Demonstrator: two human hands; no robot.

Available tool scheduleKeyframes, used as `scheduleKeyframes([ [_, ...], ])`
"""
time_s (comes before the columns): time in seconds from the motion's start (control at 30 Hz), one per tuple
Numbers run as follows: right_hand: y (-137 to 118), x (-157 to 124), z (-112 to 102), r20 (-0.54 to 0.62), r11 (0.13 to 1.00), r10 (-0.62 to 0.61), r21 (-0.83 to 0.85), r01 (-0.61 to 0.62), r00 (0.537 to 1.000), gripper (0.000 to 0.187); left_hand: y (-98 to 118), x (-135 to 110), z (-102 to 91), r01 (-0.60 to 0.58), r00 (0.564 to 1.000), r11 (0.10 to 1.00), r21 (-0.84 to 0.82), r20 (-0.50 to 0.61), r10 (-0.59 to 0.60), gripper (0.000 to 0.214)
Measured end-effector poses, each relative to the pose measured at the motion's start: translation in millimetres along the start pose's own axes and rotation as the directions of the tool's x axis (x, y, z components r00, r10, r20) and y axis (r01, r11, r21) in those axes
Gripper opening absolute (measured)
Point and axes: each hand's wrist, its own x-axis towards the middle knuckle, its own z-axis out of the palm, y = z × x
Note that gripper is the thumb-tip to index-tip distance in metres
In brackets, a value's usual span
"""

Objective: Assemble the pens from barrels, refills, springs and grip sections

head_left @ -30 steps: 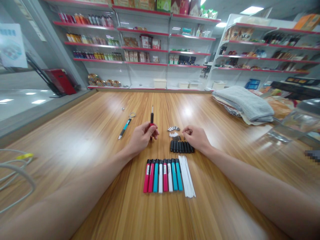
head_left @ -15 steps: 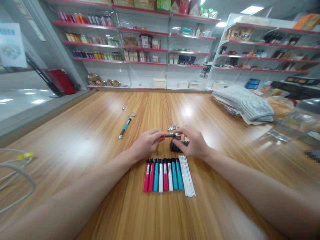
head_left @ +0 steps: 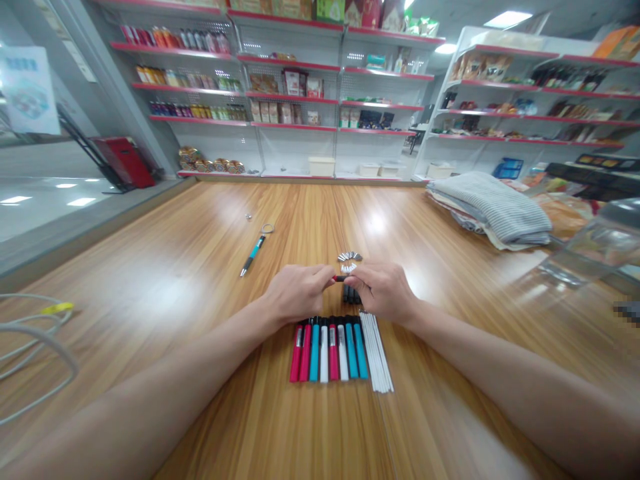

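Note:
My left hand (head_left: 299, 292) and my right hand (head_left: 383, 290) meet over the wooden table (head_left: 200, 373), both pinched on a red pen (head_left: 340, 279) held level between them. Only a short red and black stretch of the pen shows between the fingers. Just below the hands lies a row of red, teal and white pen barrels (head_left: 329, 349), with a bundle of white refills (head_left: 377, 351) on its right. Black pen parts (head_left: 351, 294) lie partly hidden under my right hand. Small silver pieces (head_left: 349, 256) sit just beyond the hands.
A finished teal pen (head_left: 253, 254) lies to the far left with a metal ring (head_left: 267, 229) near it. Folded striped cloth (head_left: 493, 208) rests at the right. A white cable (head_left: 35, 337) curls at the left edge. Store shelves (head_left: 300, 93) stand behind.
The red pen went from upright in my left hand to level. My right hand left the small parts and joined the left on the pen; both hands drew closer together.

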Motion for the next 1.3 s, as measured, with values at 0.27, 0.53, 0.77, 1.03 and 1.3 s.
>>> scheduleKeyframes([
  [0.27,1,4,-2,-0.006,0.989,-0.145,-0.015,0.145,0.989,0.027,1,4,-2.2,0.065,0.992,0.986,-0.155,0.119,-0.047,0.018],
  [0.53,0,5,-3,-0.041,0.996,-0.056,0.064,0.059,0.998,0.017,-2,3,-3.4,-0.124,0.978,0.988,0.097,-0.154,0.138,0.023],
  [0.77,-7,8,0,0.056,0.996,-0.047,-0.074,0.052,0.997,0.022,9,6,-10.5,-0.149,0.978,0.974,0.173,-0.118,0.17,0.025],
  [1.03,-9,13,-3,0.09,0.976,-0.096,-0.189,0.111,0.991,0.026,15,6,0.0,0.137,0.991,0.991,0.005,0.012,-0.137,0.008],
  [1.3,-10,15,-10,0.001,0.97,-0.133,-0.205,0.131,0.991,0.017,4,6,7.3,0.186,0.982,0.973,-0.134,0.041,-0.182,0.028],
])
